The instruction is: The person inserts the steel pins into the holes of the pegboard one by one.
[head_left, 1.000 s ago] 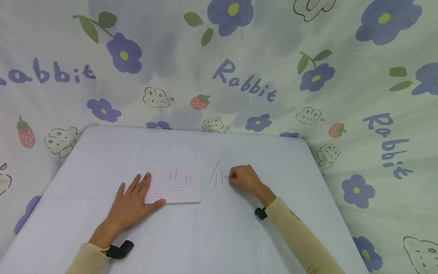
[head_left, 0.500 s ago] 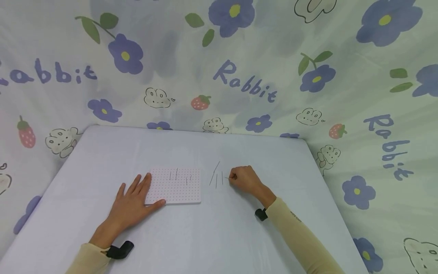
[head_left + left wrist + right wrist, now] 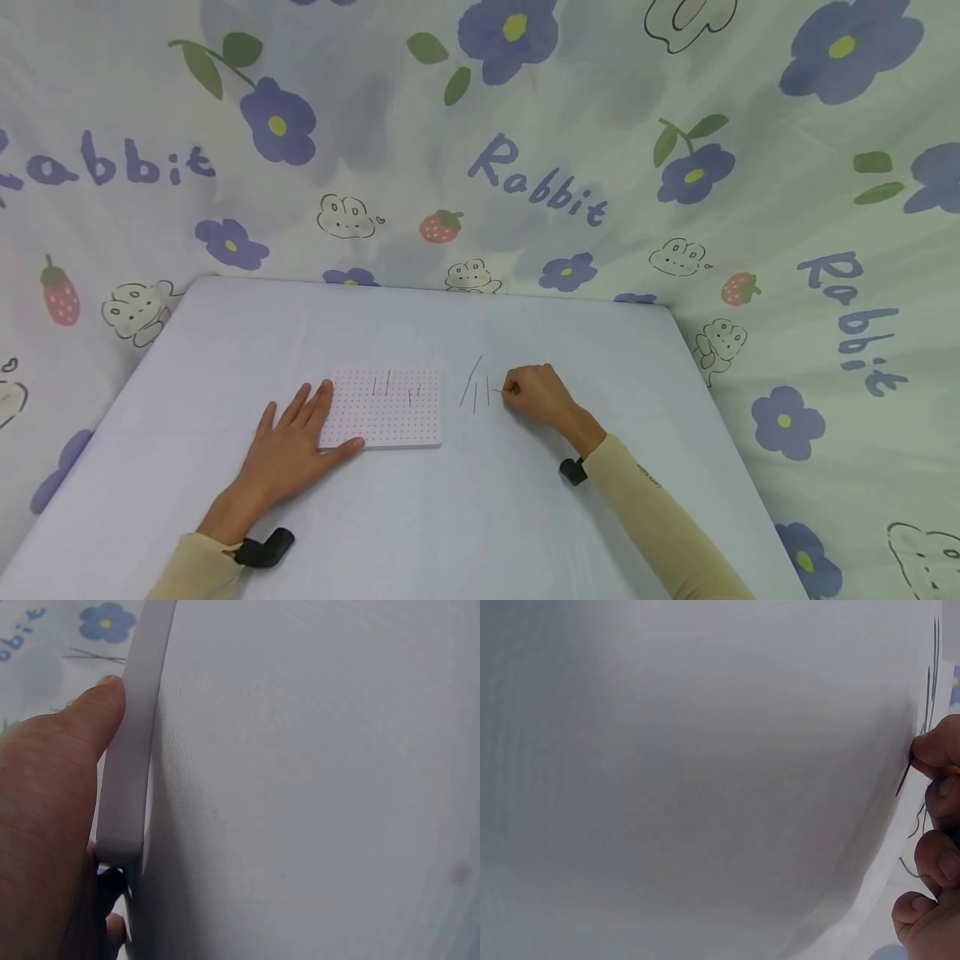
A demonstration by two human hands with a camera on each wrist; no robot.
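Observation:
My left hand (image 3: pixel 281 458) lies with straight, spread fingers at the left side of a white board (image 3: pixel 378 427) dotted with a pink grid. Its thumb touches the board's near edge, as the left wrist view shows too. Several thin dark needles (image 3: pixel 387 382) stand on the board's far half. To the right of the board, my right hand (image 3: pixel 542 396) pinches one dark needle (image 3: pixel 904 777) between thumb and forefinger, its other fingers curled. Between that hand and the board, several more needles (image 3: pixel 475 398) are on the table.
The table (image 3: pixel 480 517) has a white cover. Behind it and along its sides hangs a pale cloth (image 3: pixel 405 150) printed with flowers, rabbits and strawberries. A black wrist camera (image 3: pixel 266 548) sits at the left cuff, another black wrist camera (image 3: pixel 573 471) at the right.
Both hands and the needles stay where they were. Only a slight downward shift of the whole head view shows.

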